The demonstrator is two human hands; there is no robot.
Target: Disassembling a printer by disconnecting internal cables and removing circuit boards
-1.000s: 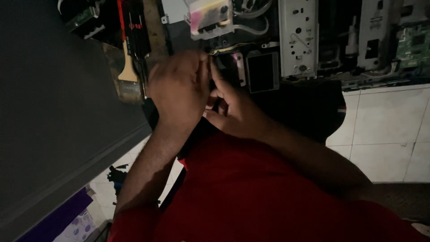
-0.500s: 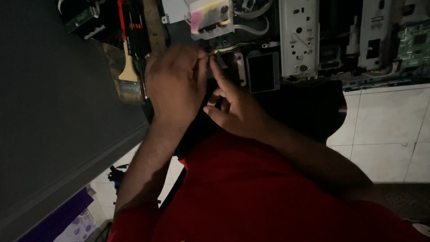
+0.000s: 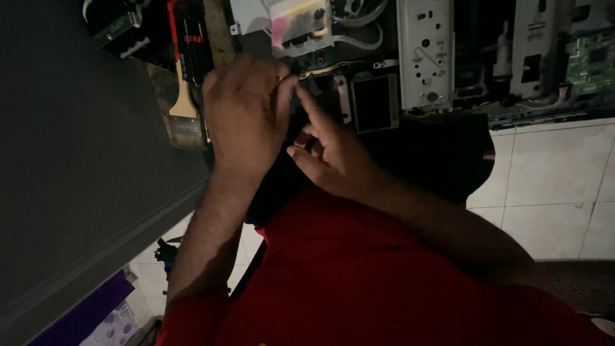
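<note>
Our left hand (image 3: 246,115) has slid a little toward the opened printer (image 3: 423,57) since a second ago, fingers curled narrow over a dark part we cannot make out. Our right hand (image 3: 333,154) now stretches its forefinger up to that same spot, beside the small dark screen (image 3: 375,101). A paintbrush (image 3: 182,112) lies just left of the hands, untouched.
</note>
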